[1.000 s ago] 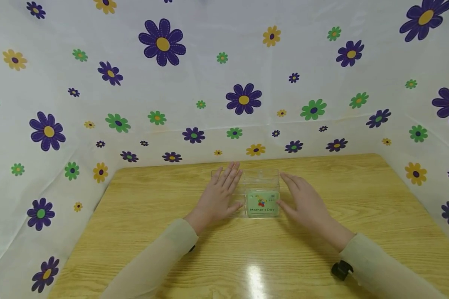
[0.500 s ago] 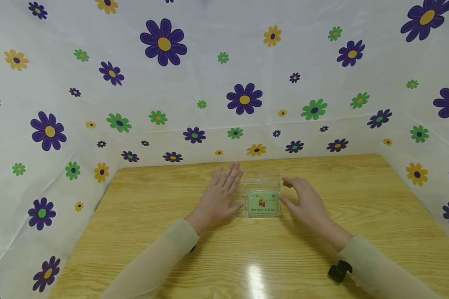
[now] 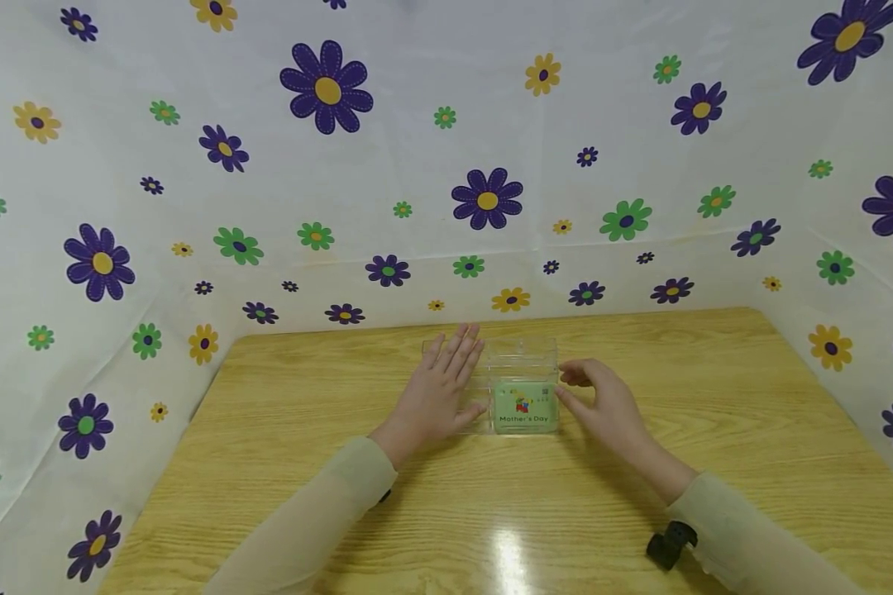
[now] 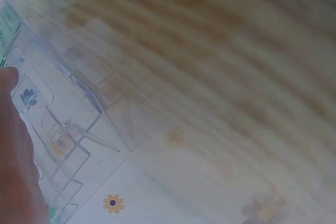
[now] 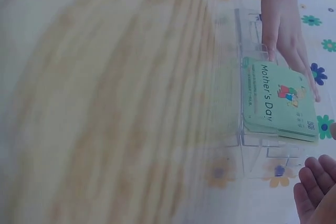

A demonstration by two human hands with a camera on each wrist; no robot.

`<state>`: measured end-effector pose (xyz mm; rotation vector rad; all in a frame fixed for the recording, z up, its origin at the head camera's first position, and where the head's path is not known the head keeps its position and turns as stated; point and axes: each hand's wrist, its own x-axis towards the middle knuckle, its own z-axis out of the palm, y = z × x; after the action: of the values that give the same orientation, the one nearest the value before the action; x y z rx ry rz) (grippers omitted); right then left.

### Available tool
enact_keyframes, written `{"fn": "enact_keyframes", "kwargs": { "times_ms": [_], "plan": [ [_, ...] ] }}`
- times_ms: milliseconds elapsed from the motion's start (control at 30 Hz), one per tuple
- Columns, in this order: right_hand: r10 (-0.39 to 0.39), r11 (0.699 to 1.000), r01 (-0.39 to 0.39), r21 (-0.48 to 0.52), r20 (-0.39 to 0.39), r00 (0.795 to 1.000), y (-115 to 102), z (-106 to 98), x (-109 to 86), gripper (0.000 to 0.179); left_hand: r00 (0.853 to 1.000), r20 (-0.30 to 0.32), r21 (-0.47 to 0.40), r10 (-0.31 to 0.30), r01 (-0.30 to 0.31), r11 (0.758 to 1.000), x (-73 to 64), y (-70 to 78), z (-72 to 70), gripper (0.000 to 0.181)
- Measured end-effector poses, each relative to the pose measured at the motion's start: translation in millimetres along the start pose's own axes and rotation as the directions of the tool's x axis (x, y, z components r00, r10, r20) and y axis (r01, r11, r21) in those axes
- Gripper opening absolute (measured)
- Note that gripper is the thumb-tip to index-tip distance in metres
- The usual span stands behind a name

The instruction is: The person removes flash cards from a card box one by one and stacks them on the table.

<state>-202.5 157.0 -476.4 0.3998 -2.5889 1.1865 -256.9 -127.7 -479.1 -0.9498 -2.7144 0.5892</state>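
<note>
A clear plastic tiered card holder [image 3: 522,361] stands towards the back of the wooden table. In its front right pocket sits a stack of green cards [image 3: 526,405] printed "Mother's Day". My left hand [image 3: 437,395] lies flat over the holder's left half, fingers straight and thumb near the cards. At the holder's right side is my right hand [image 3: 606,406], fingers bent loosely and thumb tip right by the cards' edge, with nothing held. The right wrist view shows the green card stack [image 5: 281,98] leaning back in the pocket, my right fingers [image 5: 311,190] just beside the holder.
A white cloth [image 3: 387,165] with printed flowers hangs behind the table and along both sides. The wooden tabletop [image 3: 446,512] reaches in front of the holder. Black wrist camera gear [image 3: 671,545] hangs below the right sleeve.
My right hand has drawn slightly back from the holder's side, its fingers bending more and coming lower. My left hand, the holder and the cards have stayed put.
</note>
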Motion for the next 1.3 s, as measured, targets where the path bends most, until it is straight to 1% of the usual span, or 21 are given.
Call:
{"fn": "enact_keyframes", "kwargs": {
  "times_ms": [233,400,500,733,1033,1300],
  "plan": [
    [0.042,0.997,-0.042,0.064,0.003,0.999,0,5,1.4,0.028,1.000,0.006,-0.010,0.000,0.000,1.000,0.3,-0.4,-0.3,0.099],
    [0.048,0.995,-0.048,0.093,-0.004,0.999,0,9,1.9,0.025,1.000,-0.003,0.004,0.001,-0.001,1.000,0.6,-0.3,-0.6,0.099],
    [0.042,0.995,-0.041,0.096,-0.009,0.999,-1,12,2.4,0.024,1.000,-0.004,0.008,-0.001,0.001,1.000,0.4,-0.1,-1.4,0.099],
    [0.054,0.994,-0.052,0.100,-0.016,0.998,-4,13,3.0,0.019,1.000,0.024,0.006,0.000,0.000,1.000,0.4,0.4,-3.0,0.099],
    [0.087,0.990,-0.085,0.112,-0.015,0.996,-1,14,4.4,0.013,1.000,0.004,0.023,-0.005,0.005,1.000,-0.2,1.0,-0.3,0.099],
    [0.107,0.989,-0.105,0.105,-0.018,0.994,0,14,5.7,0.010,1.000,0.007,0.025,-0.007,0.007,1.000,-0.5,1.2,-1.6,0.099]
  ]
}}
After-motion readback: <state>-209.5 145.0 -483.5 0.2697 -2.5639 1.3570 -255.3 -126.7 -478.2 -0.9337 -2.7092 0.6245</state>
